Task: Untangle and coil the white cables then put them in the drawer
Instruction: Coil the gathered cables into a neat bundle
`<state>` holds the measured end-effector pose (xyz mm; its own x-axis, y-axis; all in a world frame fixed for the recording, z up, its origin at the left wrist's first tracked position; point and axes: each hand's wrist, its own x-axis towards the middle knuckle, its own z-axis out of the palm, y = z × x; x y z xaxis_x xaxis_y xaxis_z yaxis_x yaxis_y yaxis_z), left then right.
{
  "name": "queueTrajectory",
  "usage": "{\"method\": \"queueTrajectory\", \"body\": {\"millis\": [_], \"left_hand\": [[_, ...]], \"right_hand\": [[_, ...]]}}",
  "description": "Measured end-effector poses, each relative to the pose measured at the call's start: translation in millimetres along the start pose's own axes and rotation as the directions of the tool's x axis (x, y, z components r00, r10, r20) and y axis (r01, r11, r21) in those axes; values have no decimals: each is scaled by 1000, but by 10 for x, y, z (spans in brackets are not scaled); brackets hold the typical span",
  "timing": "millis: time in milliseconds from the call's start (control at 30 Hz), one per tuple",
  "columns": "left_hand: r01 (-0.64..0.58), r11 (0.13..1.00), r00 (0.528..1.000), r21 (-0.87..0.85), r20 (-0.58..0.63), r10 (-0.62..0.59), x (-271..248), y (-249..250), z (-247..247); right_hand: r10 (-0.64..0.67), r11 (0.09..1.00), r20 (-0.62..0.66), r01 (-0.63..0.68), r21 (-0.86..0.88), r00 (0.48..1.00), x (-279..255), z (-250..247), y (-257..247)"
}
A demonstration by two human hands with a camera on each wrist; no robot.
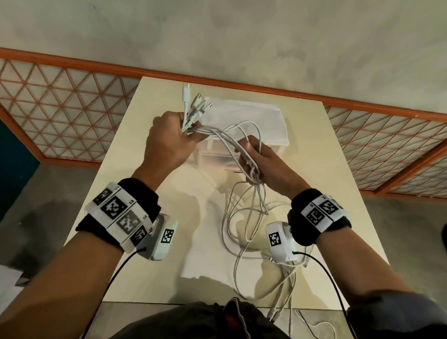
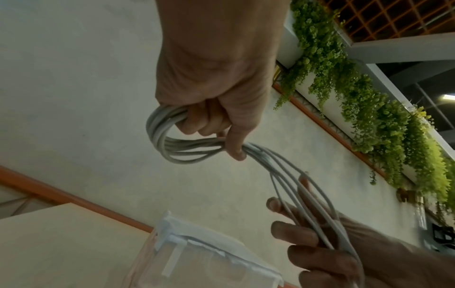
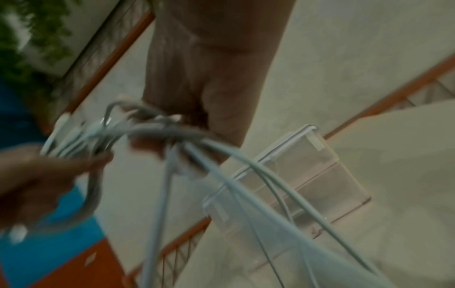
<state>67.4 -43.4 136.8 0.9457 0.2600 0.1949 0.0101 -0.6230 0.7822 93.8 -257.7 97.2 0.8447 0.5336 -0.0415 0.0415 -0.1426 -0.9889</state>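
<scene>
Cables (image 1: 237, 140), white, several of them, held up between both hands above the table (image 1: 151, 232), not lying coiled. Left hand (image 1: 171, 141) has its fingers curled tight round the bunch near the plug ends; plugs (image 1: 194, 103) fan out just past the fingers, pointing away from the person. Left wrist view: a short loop of the bunch sticks out beside the curled fingers (image 2: 204, 120), thumb (image 2: 236, 140) pressed down on the strands where they leave the fist. From there the strands run across to the right hand (image 1: 260, 162), whose fingers are curled round them; in the left wrist view the right fingertips (image 2: 293, 230) sit slightly apart with strands running between and over them. Below the right fingers the rest hangs slack in loose loops onto the table, and the far ends trail over the near edge of the table toward the person. Drawer box (image 1: 215, 156), clear plastic, sits on the table right under and behind both sets of fingers, a white cloth (image 1: 252, 116) over its top. Right wrist view is blurred; it only confirms strands fanning out from the right fingers over the drawer box (image 3: 307, 175). Cannot tell whether a drawer is pulled out.
</scene>
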Motion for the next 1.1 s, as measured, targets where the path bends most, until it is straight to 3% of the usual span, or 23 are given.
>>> {"method": "queueTrajectory", "body": {"millis": [100,200,267,333,400,467,533,600,700,800,900,1000,1100], "left_hand": [[33,999,999,-4,-26,-33,21,-14,-21],[18,1000,1000,4,23,-19,-24,8,-8],[-18,1000,997,1,75,18,-74,25,16],[-42,999,994,0,100,41,-114,43,42],[-35,999,995,3,89,35,-113,51,51],[2,1000,999,-4,48,-2,-76,37,30],[48,999,999,-12,-7,-48,-27,-3,-14],[83,996,996,-23,-35,-84,19,-65,-61],[111,992,990,-53,-87,-115,46,-146,-99],[132,986,980,-105,-137,-146,66,-196,-150],[150,984,968,-99,-190,-167,79,-244,-192],[169,983,965,-76,-191,-181,83,-325,-167],[210,977,965,-22,-157,-211,50,-418,-85]], "right_hand": [[34,998,82,-30,-48,996,-12,-53,21],[26,996,-126,-37,-87,992,36,-20,60],[5,986,-319,-59,-158,948,77,19,88],[4,968,-384,-100,-231,924,81,24,83],[53,964,-270,-120,-239,961,43,4,50],[122,963,-53,-131,-237,991,-17,-25,27],[172,953,130,-131,-272,976,-79,-72,52],[216,926,208,-133,-352,954,-106,-147,119],[370,832,202,-226,-507,907,-86,-320,300],[422,725,19,-324,-608,906,-97,-493,530],[289,665,-200,-347,-661,936,-133,-622,685],[123,846,-414,-313,-431,902,-169,-714,639],[-82,893,-539,-178,-413,838,-138,-784,363]]}}
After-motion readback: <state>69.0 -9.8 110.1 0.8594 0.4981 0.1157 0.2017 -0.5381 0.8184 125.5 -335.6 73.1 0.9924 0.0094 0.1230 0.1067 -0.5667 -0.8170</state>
